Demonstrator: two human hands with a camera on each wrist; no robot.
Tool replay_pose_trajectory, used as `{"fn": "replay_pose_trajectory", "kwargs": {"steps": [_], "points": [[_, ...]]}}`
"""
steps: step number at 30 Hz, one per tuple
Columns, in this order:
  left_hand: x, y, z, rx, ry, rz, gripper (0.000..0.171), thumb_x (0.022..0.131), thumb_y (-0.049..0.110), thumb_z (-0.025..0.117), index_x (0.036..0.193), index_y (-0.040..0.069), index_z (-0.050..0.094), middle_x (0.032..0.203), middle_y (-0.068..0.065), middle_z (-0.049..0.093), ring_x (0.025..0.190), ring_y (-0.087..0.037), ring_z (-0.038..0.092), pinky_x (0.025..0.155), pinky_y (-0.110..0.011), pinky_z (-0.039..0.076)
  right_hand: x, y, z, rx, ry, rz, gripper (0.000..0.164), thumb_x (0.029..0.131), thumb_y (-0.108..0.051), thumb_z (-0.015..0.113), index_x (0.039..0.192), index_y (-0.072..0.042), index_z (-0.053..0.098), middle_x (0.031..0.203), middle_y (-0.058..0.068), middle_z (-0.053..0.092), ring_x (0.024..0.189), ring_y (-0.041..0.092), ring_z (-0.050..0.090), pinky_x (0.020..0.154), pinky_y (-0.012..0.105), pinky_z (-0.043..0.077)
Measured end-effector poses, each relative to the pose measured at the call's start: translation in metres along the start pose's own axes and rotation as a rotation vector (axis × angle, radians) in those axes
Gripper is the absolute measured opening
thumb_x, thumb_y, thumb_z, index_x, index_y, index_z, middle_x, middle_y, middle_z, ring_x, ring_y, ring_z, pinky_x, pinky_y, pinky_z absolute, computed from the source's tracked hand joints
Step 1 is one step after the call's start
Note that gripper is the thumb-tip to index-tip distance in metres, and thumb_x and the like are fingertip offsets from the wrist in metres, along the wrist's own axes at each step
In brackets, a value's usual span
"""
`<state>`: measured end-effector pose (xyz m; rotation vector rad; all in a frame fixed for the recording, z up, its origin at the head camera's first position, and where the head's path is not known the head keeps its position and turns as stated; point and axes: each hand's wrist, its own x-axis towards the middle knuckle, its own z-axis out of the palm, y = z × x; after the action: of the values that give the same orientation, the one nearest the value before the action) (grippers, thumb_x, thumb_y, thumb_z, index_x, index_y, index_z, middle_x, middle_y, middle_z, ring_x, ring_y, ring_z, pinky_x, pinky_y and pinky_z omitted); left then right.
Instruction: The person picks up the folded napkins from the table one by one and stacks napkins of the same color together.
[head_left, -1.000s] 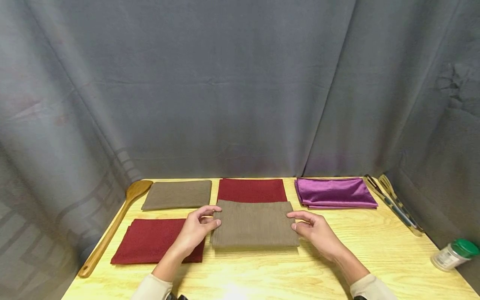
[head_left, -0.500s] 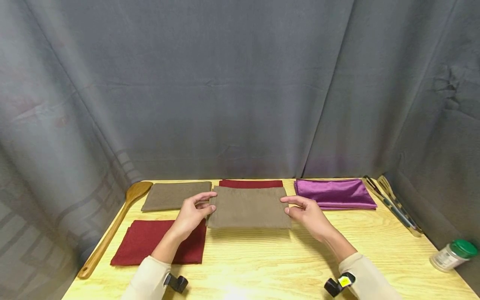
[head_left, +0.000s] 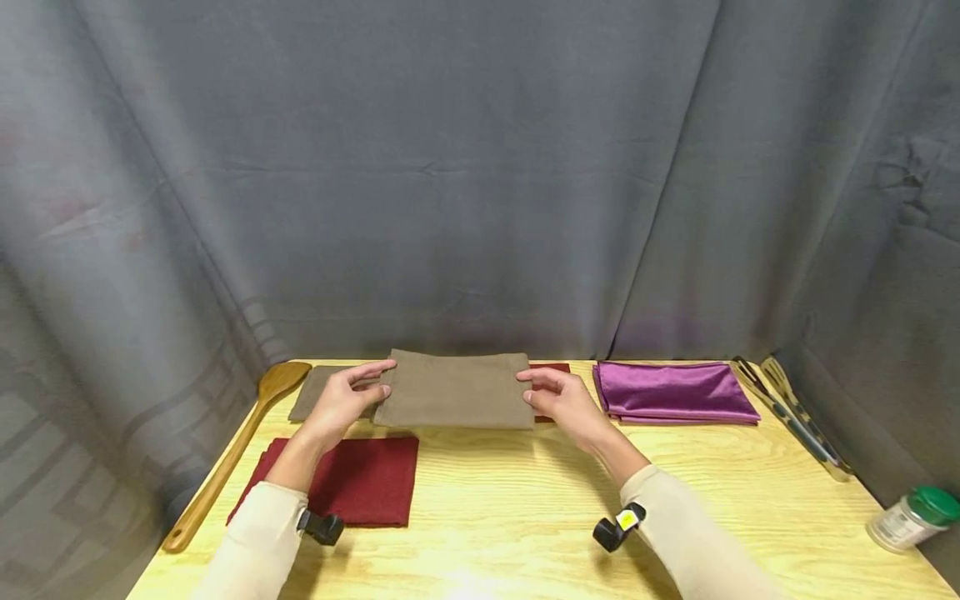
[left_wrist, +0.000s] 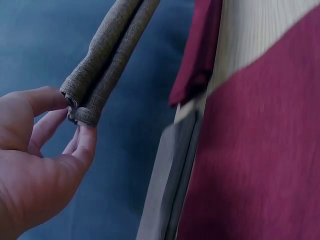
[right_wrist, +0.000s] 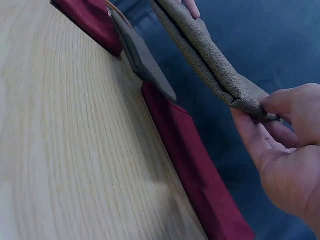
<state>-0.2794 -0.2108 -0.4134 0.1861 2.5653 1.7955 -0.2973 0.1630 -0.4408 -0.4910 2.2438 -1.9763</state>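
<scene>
Between my two hands hangs a folded grey-brown cloth (head_left: 456, 390), lifted clear of the table. My left hand (head_left: 341, 407) pinches its left end between thumb and fingers, and my right hand (head_left: 566, 407) pinches the right end the same way. Both wrist views show the cloth's layered, rolled-looking folds at the gripped edges. Behind it, partly hidden, lie a second grey-brown cloth (head_left: 318, 392) at the left and a folded dark red cloth (head_left: 551, 367) at the back middle. Another dark red cloth (head_left: 367, 479) lies flat at the front left, under my left forearm in the head view.
A shiny purple folded cloth (head_left: 675, 392) lies at the back right. Along the left edge rests a long wooden spoon (head_left: 225, 462). Tongs (head_left: 795, 421) lie by the right edge, with a green-lidded jar (head_left: 911, 518) nearer. A grey curtain (head_left: 450, 183) rises behind the table.
Both hands have raised the held grey-brown cloth, carrying it away from me and then to the left. It now overlaps the back-left cloth and covers most of the back red one.
</scene>
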Motion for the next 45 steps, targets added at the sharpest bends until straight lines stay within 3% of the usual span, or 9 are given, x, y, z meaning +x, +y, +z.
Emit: {"fn": "replay_pose_trajectory", "kwargs": {"steps": [8,15,29,37,41,42,43,44,45], "points": [[0.002,-0.018,-0.031,-0.036,0.009,0.008,0.052,0.098,0.007,0.066,0.148,0.003,0.054,0.159,-0.020,0.046,0.148,-0.037,0.039,0.094,-0.008,0.044,0.029,0.002,0.031,0.023,-0.001,0.009,0.036,0.096,0.001,0.066,0.132,0.002,0.066,0.115,0.012,0.066,0.091,0.009,0.062,0.085,0.028,0.060],[0.003,-0.028,-0.051,-0.063,0.011,-0.024,0.054,0.099,0.003,0.063,0.151,-0.001,0.049,0.162,-0.022,0.039,0.150,-0.037,0.032,0.093,-0.006,0.042,0.051,0.005,0.057,0.067,0.007,0.065,0.035,0.095,0.004,0.065,0.129,0.002,0.068,0.102,0.006,0.065,0.086,0.009,0.062,0.082,0.031,0.061],[0.019,-0.047,-0.085,-0.038,0.026,-0.121,0.058,0.102,0.002,0.055,0.156,-0.002,0.038,0.167,-0.024,0.027,0.154,-0.036,0.023,0.093,-0.013,0.037,0.083,0.014,0.101,0.143,0.016,0.096,0.035,0.093,0.009,0.065,0.127,0.003,0.069,0.098,0.006,0.060,0.084,0.011,0.060,0.082,0.034,0.062],[0.024,-0.056,-0.101,-0.019,-0.009,-0.130,0.057,0.104,0.004,0.053,0.158,0.001,0.036,0.170,-0.020,0.019,0.156,-0.037,0.017,0.109,-0.032,0.036,0.093,0.019,0.118,0.154,0.030,0.138,0.034,0.093,0.008,0.065,0.127,0.001,0.070,0.103,0.005,0.062,0.086,0.011,0.061,0.085,0.038,0.062],[0.021,-0.060,-0.109,0.014,-0.007,-0.160,0.057,0.105,0.004,0.050,0.160,0.004,0.033,0.171,-0.021,0.015,0.156,-0.036,0.016,0.097,-0.019,0.039,0.099,0.019,0.129,0.163,0.014,0.154,0.034,0.094,0.008,0.064,0.127,0.001,0.070,0.101,0.003,0.060,0.085,0.011,0.060,0.083,0.035,0.062],[0.020,-0.061,-0.110,0.022,0.002,-0.166,0.058,0.105,0.004,0.049,0.161,0.005,0.033,0.171,-0.023,0.014,0.150,-0.036,0.027,0.089,-0.018,0.040,0.101,0.019,0.132,0.164,0.014,0.156,0.035,0.094,0.008,0.065,0.127,0.001,0.070,0.099,0.002,0.059,0.084,0.010,0.060,0.081,0.033,0.062],[0.020,-0.062,-0.112,0.030,0.008,-0.173,0.058,0.105,0.004,0.049,0.161,0.006,0.032,0.171,-0.024,0.014,0.150,-0.036,0.027,0.087,-0.016,0.039,0.102,0.018,0.135,0.157,0.013,0.156,0.034,0.094,0.007,0.065,0.127,0.000,0.070,0.097,0.001,0.057,0.083,0.010,0.059,0.079,0.031,0.062],[0.020,-0.064,-0.113,0.024,0.021,-0.176,0.058,0.105,0.003,0.048,0.161,0.005,0.033,0.170,-0.026,0.014,0.136,-0.032,0.044,0.077,-0.016,0.040,0.104,0.018,0.137,0.153,0.012,0.159,0.034,0.094,0.007,0.065,0.126,0.000,0.071,0.095,0.000,0.055,0.082,0.010,0.059,0.078,0.030,0.061],[0.020,-0.065,-0.113,0.024,0.030,-0.182,0.058,0.105,0.002,0.047,0.161,0.006,0.033,0.170,-0.026,0.014,0.134,-0.029,0.044,0.076,-0.015,0.039,0.106,0.018,0.138,0.145,0.011,0.158,0.034,0.094,0.007,0.065,0.126,0.000,0.071,0.093,-0.001,0.054,0.080,0.010,0.058,0.076,0.028,0.060]]}}
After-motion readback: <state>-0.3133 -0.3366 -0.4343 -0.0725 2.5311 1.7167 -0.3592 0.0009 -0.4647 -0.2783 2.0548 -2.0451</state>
